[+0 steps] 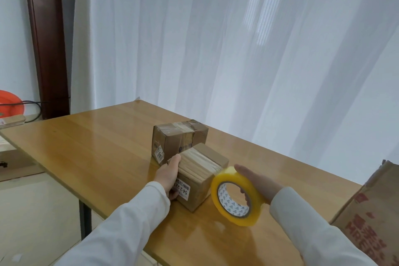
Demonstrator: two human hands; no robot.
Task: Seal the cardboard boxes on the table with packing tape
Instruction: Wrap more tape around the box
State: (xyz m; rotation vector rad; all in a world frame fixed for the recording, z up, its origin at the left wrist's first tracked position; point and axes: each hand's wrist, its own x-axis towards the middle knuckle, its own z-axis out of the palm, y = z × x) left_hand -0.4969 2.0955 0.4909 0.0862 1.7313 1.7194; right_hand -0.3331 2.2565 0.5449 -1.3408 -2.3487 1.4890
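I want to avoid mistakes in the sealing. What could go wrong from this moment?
1. The near box sits close to the table front edge; only the left hand steadies it, so pulling tape might drag it off.
2. The right hand holds the tape roll through its core, and no loose end is visible; finding it may take both hands.
3. The far box touches the near one, so tape could catch on it.

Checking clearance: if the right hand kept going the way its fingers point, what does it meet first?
Probably nothing on the table: the right hand, holding the tape roll, points past the near box toward the white curtain. Depth unclear.
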